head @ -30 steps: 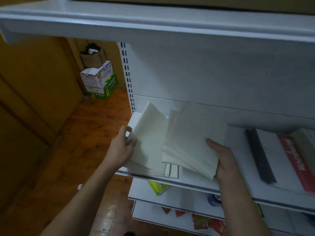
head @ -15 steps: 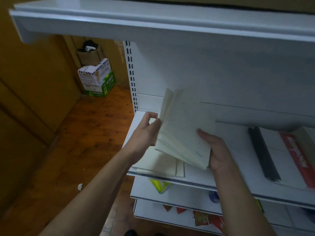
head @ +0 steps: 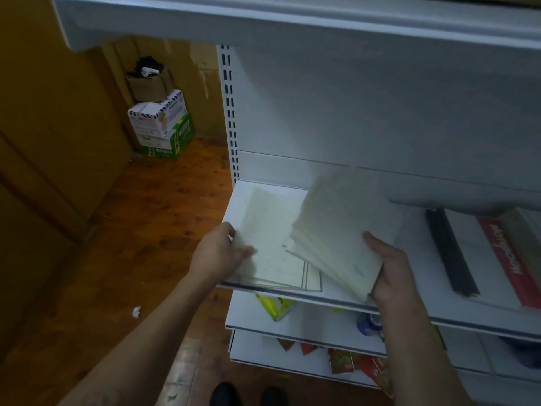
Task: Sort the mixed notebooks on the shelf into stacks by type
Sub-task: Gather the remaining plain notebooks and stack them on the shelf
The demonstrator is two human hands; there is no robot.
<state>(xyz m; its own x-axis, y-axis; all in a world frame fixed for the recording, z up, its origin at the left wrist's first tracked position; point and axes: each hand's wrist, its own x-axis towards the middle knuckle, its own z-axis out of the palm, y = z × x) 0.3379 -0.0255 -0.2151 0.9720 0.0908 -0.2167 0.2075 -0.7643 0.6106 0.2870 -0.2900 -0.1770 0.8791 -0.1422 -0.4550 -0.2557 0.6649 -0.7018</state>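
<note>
My right hand (head: pixel 389 268) grips a thick bundle of pale notebooks (head: pixel 336 230) by its lower right corner, tilted above the white shelf (head: pixel 345 300). With my left hand (head: pixel 218 253) I pinch the left edge of a single pale notebook (head: pixel 266 230), which lies on top of a low stack of pale notebooks (head: pixel 295 276) at the shelf's left end. Further right on the same shelf lies a white notebook with a black spine (head: pixel 450 253) and a red-banded cover (head: pixel 509 259).
An upper shelf (head: pixel 292 22) overhangs close above. Lower shelves (head: pixel 307 341) hold coloured packets and a small blue tub. Cardboard boxes (head: pixel 161 124) are stacked in the far corner on the wooden floor (head: pixel 131 230). My shoes show at the bottom edge.
My left hand took one notebook off the bundle and laid it down onto the left stack. The bundle in my right hand tilted lower and further right.
</note>
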